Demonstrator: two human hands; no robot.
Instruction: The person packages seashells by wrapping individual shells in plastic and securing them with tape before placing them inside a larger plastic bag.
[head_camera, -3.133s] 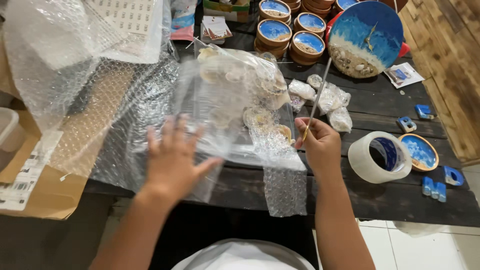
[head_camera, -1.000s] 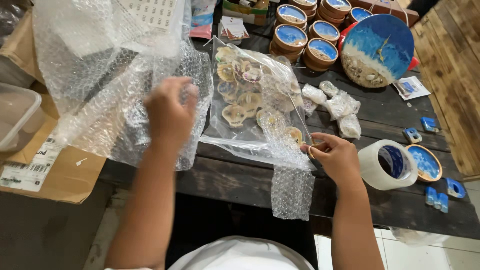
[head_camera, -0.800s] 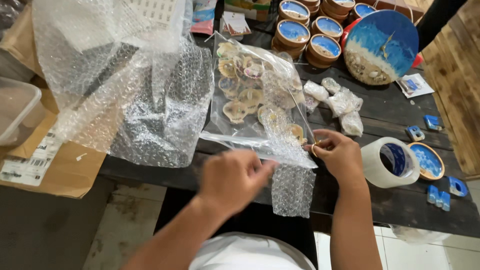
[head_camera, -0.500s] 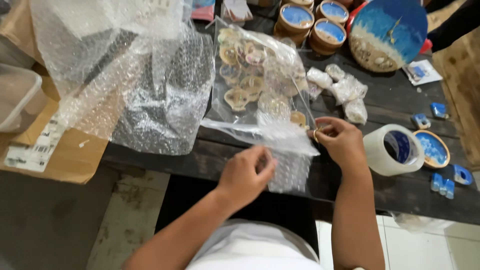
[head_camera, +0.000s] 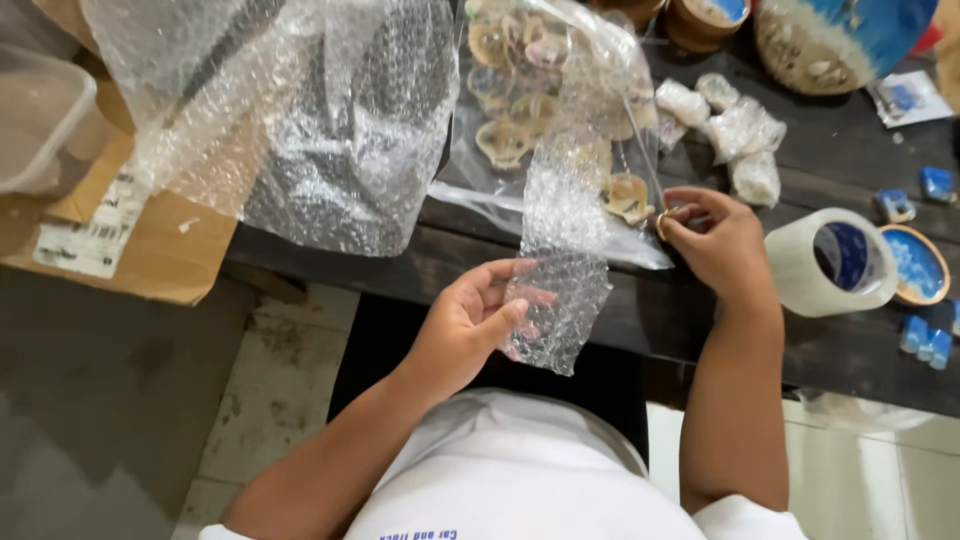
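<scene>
My left hand holds the lower end of a narrow strip of bubble wrap, in front of the dark wooden table's near edge. The strip runs up onto a clear plastic bag that holds several round shell-patterned pieces. My right hand rests on the table just right of the strip. It is pinched on a thin long tool with a gold-coloured ring at its handle. The tool's tip points away over the bag.
A large crumpled bubble wrap sheet lies left of the bag, over flat cardboard and beside a clear plastic tub. On the right are a tape roll, small wrapped bundles, a blue round dish, blue blocks and a big blue plate.
My left hand let go of the large sheet, came down to the table's front edge and took hold of the hanging strip. My right hand stayed in place with the tool.
</scene>
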